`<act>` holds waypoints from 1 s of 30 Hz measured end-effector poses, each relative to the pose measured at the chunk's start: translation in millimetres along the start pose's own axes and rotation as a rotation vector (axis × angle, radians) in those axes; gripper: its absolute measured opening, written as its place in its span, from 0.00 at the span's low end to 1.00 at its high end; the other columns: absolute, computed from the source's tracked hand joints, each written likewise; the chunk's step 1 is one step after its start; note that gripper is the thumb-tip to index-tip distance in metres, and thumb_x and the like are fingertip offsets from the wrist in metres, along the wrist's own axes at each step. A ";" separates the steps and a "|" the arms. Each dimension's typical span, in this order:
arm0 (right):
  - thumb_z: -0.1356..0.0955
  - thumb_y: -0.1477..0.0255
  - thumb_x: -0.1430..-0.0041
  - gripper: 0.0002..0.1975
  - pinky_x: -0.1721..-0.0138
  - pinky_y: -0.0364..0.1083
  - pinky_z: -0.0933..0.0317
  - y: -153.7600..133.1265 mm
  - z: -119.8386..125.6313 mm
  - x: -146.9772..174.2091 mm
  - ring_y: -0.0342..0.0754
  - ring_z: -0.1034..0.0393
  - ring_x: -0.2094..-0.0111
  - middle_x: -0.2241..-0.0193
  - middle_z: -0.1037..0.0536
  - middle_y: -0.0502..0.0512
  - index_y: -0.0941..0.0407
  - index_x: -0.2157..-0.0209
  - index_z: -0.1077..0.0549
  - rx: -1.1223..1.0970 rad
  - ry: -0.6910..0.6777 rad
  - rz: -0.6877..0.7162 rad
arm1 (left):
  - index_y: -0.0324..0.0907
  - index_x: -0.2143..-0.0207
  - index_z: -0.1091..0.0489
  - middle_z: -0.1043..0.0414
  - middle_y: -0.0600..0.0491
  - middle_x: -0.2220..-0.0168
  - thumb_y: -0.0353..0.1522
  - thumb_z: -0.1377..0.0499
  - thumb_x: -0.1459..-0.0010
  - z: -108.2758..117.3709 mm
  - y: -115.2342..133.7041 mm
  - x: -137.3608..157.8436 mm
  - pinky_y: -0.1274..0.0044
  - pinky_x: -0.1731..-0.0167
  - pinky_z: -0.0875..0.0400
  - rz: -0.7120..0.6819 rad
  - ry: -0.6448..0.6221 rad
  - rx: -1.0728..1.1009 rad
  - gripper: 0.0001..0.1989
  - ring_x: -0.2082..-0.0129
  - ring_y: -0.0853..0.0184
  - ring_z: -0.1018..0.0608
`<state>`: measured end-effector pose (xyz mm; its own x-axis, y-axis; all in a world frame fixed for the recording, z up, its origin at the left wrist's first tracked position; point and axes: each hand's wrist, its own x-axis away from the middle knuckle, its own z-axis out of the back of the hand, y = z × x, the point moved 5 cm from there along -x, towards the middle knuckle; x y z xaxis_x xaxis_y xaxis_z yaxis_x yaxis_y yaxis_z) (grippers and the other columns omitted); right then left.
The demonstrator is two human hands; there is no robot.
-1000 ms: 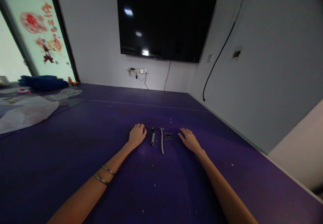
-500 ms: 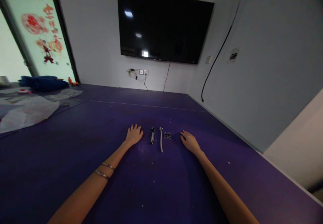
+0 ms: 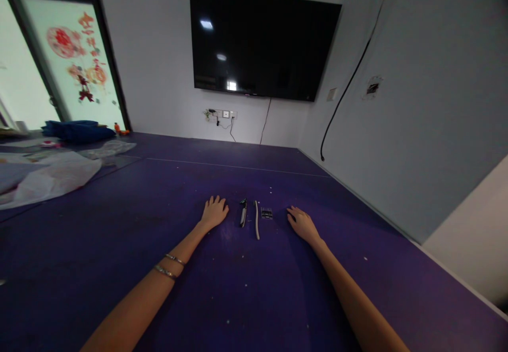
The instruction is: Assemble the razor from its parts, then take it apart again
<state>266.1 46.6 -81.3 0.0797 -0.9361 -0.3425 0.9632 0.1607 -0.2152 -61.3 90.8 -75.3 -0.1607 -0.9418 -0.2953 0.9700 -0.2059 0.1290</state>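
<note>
My left hand [image 3: 214, 213] lies flat on the purple tabletop [image 3: 222, 278], fingers spread, holding nothing. Just right of it, apart from the fingertips, is a slim black and silver thing [image 3: 243, 214] shaped like a razor, its head pointing away from me. Beside that lies a thin, slightly curved white stick [image 3: 257, 222], much like a toothbrush. A small flat dark packet [image 3: 266, 213] with pale marks comes after it; its kind is too small to make out. Farther right, my right hand [image 3: 302, 224] rests palm down with stretched fingers and nothing in it, touching none of these items.
Clear plastic sheeting [image 3: 59, 177] and a dark blue cloth bundle [image 3: 77, 131] are at the far left. A black cable [image 3: 345, 87] hangs down the right wall to near the table. On the far wall is a television [image 3: 262, 45] above sockets [image 3: 225, 114]. White specks dot the tabletop.
The whole view has shifted slightly, so everything appears a little farther right. Both hands and the three small items keep their places on the table.
</note>
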 end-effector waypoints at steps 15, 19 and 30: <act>0.43 0.68 0.40 0.22 0.45 0.52 0.49 1.2 -3.0 -1.7 0.52 0.42 0.44 0.46 0.34 0.62 0.59 0.49 0.31 0.029 -0.006 0.012 | 0.40 0.65 0.31 0.29 0.46 0.62 0.34 0.48 0.45 30.9 34.6 3.7 0.70 0.57 0.38 0.034 0.145 0.084 0.09 0.57 0.59 0.30; 0.43 0.68 0.41 0.21 0.45 0.52 0.49 1.8 -3.6 -1.9 0.52 0.42 0.44 0.46 0.34 0.62 0.58 0.49 0.31 0.028 0.001 0.002 | 0.40 0.68 0.30 0.28 0.45 0.64 0.41 0.47 0.46 18.9 60.7 -0.3 0.69 0.61 0.36 0.003 -0.004 0.122 0.14 0.60 0.57 0.27; 0.43 0.68 0.41 0.21 0.45 0.53 0.49 2.5 -3.4 -2.1 0.53 0.41 0.44 0.47 0.33 0.62 0.58 0.50 0.30 0.003 0.013 -0.001 | 0.36 0.60 0.30 0.28 0.38 0.58 0.39 0.47 0.47 10.6 80.1 -8.4 0.68 0.58 0.35 0.101 -0.072 0.090 0.17 0.56 0.54 0.27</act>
<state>267.5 50.0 -84.2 0.0755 -0.9322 -0.3539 0.9641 0.1588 -0.2126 15.8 79.4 -52.5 -0.0784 -0.9748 -0.2087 0.9622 -0.1288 0.2402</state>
